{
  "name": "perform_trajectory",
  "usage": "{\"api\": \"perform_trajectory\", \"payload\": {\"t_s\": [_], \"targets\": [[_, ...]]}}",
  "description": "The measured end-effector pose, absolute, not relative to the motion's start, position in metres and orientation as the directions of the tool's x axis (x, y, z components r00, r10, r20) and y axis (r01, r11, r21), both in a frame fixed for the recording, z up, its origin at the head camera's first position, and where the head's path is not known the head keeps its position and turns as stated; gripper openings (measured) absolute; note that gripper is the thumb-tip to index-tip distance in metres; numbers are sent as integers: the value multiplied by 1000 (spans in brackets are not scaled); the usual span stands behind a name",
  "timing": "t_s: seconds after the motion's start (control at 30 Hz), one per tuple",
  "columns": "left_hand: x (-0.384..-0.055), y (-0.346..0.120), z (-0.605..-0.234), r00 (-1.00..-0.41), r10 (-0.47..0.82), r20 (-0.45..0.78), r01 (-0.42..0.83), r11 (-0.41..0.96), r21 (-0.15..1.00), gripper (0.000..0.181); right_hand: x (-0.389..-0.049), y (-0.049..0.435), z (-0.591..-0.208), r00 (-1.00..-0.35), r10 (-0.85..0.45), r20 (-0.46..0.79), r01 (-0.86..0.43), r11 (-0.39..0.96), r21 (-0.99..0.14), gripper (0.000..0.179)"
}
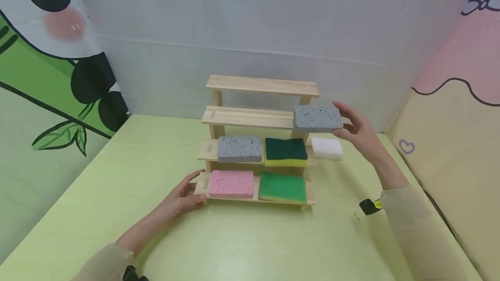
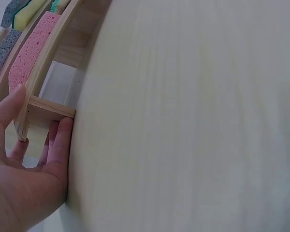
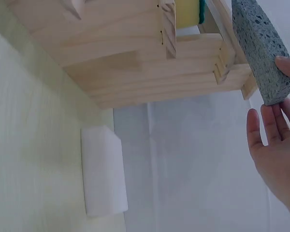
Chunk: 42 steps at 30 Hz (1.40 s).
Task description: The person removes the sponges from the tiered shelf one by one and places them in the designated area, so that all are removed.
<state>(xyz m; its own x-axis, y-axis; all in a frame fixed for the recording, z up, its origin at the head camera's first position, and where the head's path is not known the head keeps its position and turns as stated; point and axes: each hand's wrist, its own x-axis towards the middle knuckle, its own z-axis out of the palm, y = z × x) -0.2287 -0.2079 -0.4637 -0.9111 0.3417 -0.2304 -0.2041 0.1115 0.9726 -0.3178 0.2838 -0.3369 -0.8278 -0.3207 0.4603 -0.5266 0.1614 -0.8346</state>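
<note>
In the head view my right hand (image 1: 357,131) pinches the right end of a grey speckled sponge (image 1: 317,118), held at the right end of the third step of a wooden tiered rack (image 1: 254,117). The right wrist view shows the thumb on one face of this sponge (image 3: 261,46) and fingertips at its end. My left hand (image 1: 185,196) grips the left end of the lowest step, its thumb by the front edge near a pink sponge (image 1: 231,184). Beside that lies a green-topped sponge (image 1: 283,187). One step up sit another grey sponge (image 1: 239,148) and a dark green and yellow scouring sponge (image 1: 286,151).
A white sponge-like block (image 1: 327,148) lies on the pale table (image 1: 156,159) just right of the rack. The top step (image 1: 261,84) stands near the white back wall cloth (image 1: 250,21). Printed cloths rise at the left and right.
</note>
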Motion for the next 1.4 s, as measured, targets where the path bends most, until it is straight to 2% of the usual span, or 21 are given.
{"api": "perform_trajectory", "payload": {"t_s": [0.17,0.53,0.73,0.93,1.07,1.17,1.23,1.4], "targets": [[-229,-208,-462,-912,339,-232,-207,109,972,82,-315,306,-339,-832,-333,443,-514,164,-842,66],[-226,-208,-462,-906,355,-230,-203,112,973,82,-308,340,-339,-850,-311,425,-458,37,-888,59],[-226,-209,-463,-906,355,-232,-207,108,972,83,-309,356,-346,-866,-251,433,-464,75,-883,62],[-227,-208,-463,-906,352,-235,-210,110,972,84,-315,375,-357,-886,-186,425,-459,216,-862,67],[-228,-207,-464,-906,352,-235,-209,110,972,84,-320,387,-362,-908,-142,393,-416,398,-817,68],[-228,-208,-464,-906,358,-227,-204,101,974,84,-322,394,-366,-924,-102,369,-358,570,-740,69],[-228,-208,-465,-906,359,-223,-200,99,975,84,-324,398,-370,-932,-84,352,-321,638,-700,70],[-226,-209,-466,-909,356,-217,-194,101,976,84,-327,405,-378,-948,-72,310,-272,687,-673,67]]}}
